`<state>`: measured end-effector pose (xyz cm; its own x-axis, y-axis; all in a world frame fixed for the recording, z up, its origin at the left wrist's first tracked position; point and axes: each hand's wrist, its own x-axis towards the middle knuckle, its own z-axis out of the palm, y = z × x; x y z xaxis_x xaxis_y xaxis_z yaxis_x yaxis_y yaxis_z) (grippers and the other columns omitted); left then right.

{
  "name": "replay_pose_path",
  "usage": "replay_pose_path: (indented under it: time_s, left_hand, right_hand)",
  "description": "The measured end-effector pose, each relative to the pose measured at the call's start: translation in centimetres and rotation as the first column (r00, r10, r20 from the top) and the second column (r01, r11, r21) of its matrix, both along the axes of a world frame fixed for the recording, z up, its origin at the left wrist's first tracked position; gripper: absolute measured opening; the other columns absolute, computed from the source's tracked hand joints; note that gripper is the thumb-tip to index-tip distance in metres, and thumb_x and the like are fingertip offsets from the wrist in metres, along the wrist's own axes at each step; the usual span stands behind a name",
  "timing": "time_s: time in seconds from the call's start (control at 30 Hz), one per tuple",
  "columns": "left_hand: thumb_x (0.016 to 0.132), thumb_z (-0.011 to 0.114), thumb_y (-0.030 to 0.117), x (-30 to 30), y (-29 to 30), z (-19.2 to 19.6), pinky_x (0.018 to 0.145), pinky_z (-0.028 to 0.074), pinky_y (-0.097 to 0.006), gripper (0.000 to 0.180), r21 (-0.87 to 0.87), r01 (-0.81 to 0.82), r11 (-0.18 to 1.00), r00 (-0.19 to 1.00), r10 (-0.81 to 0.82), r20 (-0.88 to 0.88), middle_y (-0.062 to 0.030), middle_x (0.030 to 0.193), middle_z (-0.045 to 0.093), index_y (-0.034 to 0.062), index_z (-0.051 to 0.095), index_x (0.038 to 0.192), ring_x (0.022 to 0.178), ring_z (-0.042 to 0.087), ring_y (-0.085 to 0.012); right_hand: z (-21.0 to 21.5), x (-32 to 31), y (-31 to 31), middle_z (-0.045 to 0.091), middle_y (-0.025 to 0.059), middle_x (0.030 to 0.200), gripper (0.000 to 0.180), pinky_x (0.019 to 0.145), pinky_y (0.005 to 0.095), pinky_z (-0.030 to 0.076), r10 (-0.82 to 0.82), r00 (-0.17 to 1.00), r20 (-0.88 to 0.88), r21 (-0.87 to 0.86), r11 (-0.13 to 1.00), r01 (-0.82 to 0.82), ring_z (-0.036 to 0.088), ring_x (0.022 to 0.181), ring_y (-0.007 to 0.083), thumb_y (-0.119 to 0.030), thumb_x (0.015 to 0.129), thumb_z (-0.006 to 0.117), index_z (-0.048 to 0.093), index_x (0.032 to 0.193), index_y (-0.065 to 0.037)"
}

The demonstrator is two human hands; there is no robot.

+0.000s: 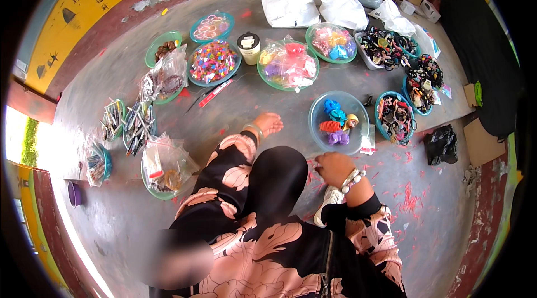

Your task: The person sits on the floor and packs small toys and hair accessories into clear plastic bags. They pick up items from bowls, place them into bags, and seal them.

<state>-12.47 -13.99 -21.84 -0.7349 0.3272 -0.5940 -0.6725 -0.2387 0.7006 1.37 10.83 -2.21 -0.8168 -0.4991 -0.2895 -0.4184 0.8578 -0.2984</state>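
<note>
My left hand (268,123) is held out past my knee over the grey surface, its fingers stretched out and nothing in them. A bracelet circles that wrist. My right hand (334,168), with a beaded bracelet, is curled above my white shoe (323,208); whatever its fingers hold, if anything, is hidden. Just beyond it stands a clear bluish bowl (316,130) with bundles in blue, teal, red, yellow and purple. Right of that is a blue basket (378,128) of dark hair ties. A small white packet (368,146) lies between the two.
Farther off are a paper cup with a black lid (248,47), a basin of colourful small pieces (213,63), a green basin of bagged items (287,63) and a red marker (215,93). Baskets of pens (139,127) stand left. A black plastic bag (441,145) lies right, near red scraps (411,200).
</note>
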Motion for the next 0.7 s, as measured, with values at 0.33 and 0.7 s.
replay_pose_path:
  time_s: [0.33,0.7]
  left_hand:
    - [0.084,0.054,0.022,14.5,-7.9,4.0,0.068,0.045,-0.024,0.026,-0.315,0.083,0.946,0.934,-0.183,-0.305,-0.0047,0.082,0.063,-0.0007,0.062,0.094,0.074,0.057,-0.0123]
    - [0.084,0.051,0.019,25.1,-11.8,8.2,0.080,0.045,-0.034,0.029,-0.630,0.019,0.776,0.670,-0.477,-0.568,-0.0191,0.099,0.061,-0.0008,0.059,0.103,0.093,0.058,-0.0315]
  right_hand:
    - [-2.1,0.3,-3.3,0.064,0.0102,0.082,0.027,0.062,0.0301,0.045,-0.364,0.839,0.406,-0.721,0.437,0.538,0.061,0.071,0.0204,-0.023,0.084,0.057,0.063,0.100,-0.002]
    - [-4.3,10.9,-8.8,0.044,0.0074,0.128,0.044,0.096,0.0258,0.033,-0.307,0.703,0.641,-0.736,0.011,0.676,0.041,0.117,0.0150,-0.025,0.093,0.043,0.037,0.132,-0.006]
